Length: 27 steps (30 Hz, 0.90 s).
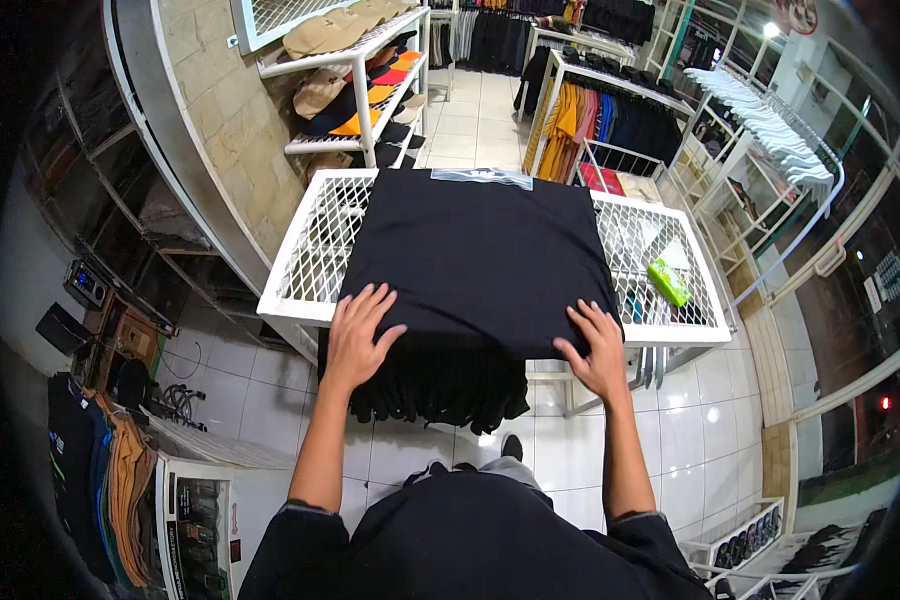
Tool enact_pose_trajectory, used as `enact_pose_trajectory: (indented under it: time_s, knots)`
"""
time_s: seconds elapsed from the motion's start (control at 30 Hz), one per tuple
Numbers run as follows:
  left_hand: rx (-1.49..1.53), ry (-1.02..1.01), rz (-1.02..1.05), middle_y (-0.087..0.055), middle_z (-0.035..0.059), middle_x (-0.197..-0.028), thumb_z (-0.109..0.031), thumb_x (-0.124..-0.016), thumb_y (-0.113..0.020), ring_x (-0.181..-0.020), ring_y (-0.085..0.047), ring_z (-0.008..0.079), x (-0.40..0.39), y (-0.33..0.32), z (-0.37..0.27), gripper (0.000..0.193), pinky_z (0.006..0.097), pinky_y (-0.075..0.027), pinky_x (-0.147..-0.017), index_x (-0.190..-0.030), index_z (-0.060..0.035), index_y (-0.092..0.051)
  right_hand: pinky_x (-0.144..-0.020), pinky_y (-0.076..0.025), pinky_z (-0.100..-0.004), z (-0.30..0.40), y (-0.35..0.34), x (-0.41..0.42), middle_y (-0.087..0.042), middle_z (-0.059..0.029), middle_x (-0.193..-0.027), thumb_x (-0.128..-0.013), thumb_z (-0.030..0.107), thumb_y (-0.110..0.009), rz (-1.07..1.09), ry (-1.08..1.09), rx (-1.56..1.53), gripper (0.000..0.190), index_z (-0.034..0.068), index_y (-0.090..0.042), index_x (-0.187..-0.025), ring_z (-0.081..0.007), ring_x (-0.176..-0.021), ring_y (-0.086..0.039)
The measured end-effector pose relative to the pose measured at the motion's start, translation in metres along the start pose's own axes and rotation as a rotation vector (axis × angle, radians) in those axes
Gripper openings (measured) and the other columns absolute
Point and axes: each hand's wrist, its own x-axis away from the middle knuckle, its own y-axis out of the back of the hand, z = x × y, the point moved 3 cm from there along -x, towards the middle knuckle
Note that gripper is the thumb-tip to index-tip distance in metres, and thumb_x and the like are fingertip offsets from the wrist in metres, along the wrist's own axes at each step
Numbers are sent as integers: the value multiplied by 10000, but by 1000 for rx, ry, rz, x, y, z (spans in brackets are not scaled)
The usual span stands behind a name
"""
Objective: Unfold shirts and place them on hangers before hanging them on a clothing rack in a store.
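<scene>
A black cloth garment (480, 255), possibly a T-shirt, lies spread across a white metal mesh table (300, 262). Its near end hangs over the table's front edge, and a few creases run through it. My left hand (361, 330) rests palm down on the near left corner of the cloth, fingers apart. On the near right side, my right hand (594, 345) touches the cloth with its fingers spread. A bluish printed piece (484, 177) shows at the garment's far edge; what it is, I cannot tell.
Black garments (435, 386) hang below the table front. A bright green packet (668, 283) lies on the mesh at right. Shelves of caps (390, 90) stand at far left, with clothes racks (607, 120) behind. White hangers (765, 127) hang on a right-hand rail.
</scene>
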Motion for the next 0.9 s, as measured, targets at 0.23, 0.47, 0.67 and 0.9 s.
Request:
enact_pose_trajectory:
  time_s: [0.23, 0.47, 0.67, 0.9]
  knots:
    - [111, -66, -199, -730, 81, -1249, -122, -913, -731, -1220, -642, 310, 10, 16, 8, 232, 464, -449, -1036, -1139, -67, -745, -1044, -468, -453, -11, 18, 8, -738, -120, -1141, -892, 3, -692, -87, 53, -164, 227, 43, -736, -1112, -322, -1181, -657]
    - [161, 118, -38, -717, 144, -1006, -80, -973, -622, -1032, -658, 352, 50, 55, -24, 101, 433, -471, -963, -983, -10, -692, -794, -486, -420, 35, 63, 39, -670, -161, -921, -916, -4, -659, 90, -144, -185, 50, -9, -677, -961, -360, -854, -614]
    - [306, 334, 305, -709, 135, -946, -105, -947, -666, -925, -655, 322, 70, 89, -45, 108, 402, -496, -861, -954, -1, -692, -726, -539, -332, 45, 81, 73, -731, -155, -895, -919, 156, -767, 448, -532, -470, 186, -18, -718, -962, -213, -791, -709]
    - [153, 72, -163, -695, 94, -946, -211, -916, -748, -915, -634, 306, -21, 21, -68, 174, 420, -478, -855, -926, -43, -706, -702, -507, -452, 23, 33, 1, -644, -161, -769, -915, 159, -743, -163, -218, 93, 167, 10, -677, -875, -365, -726, -626]
